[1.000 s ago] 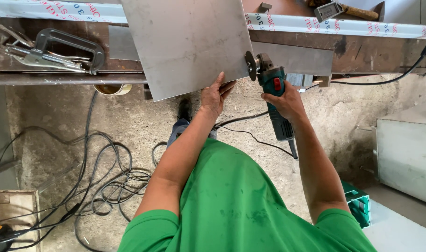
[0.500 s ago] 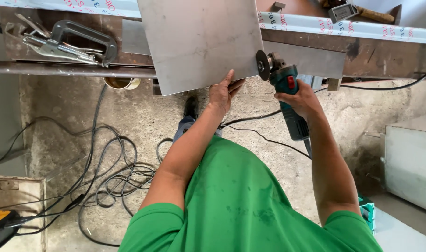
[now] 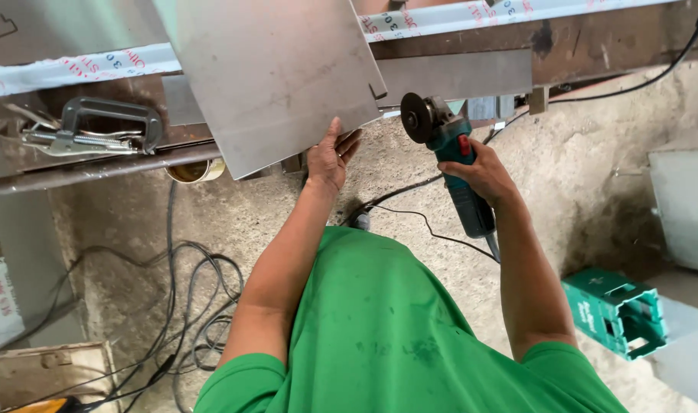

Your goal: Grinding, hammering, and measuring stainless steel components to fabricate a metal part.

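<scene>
Grinder [image 3: 456, 164] in the right hand [image 3: 479, 174], gripped tight, its long axis running from five o'clock up to eleven, disc toward the metal sheet [image 3: 276, 76]. Left hand [image 3: 330, 157] pinches the sheet's lower edge on the table [image 3: 81, 172]. Small tin [image 3: 190, 170] underneath, contents unclear.

metal sheet [image 3: 272, 73]: dull grey, smooth, matt
angle grinder [image 3: 452, 157]: teal plastic body, dark metal disc
floor [image 3: 586, 176]: rough concrete

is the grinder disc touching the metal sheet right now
Apart. The head view shows a clear gap of floor and bench between the grinder disc and the metal sheet edge; the left hand grips the sheet's lower corner.
</scene>
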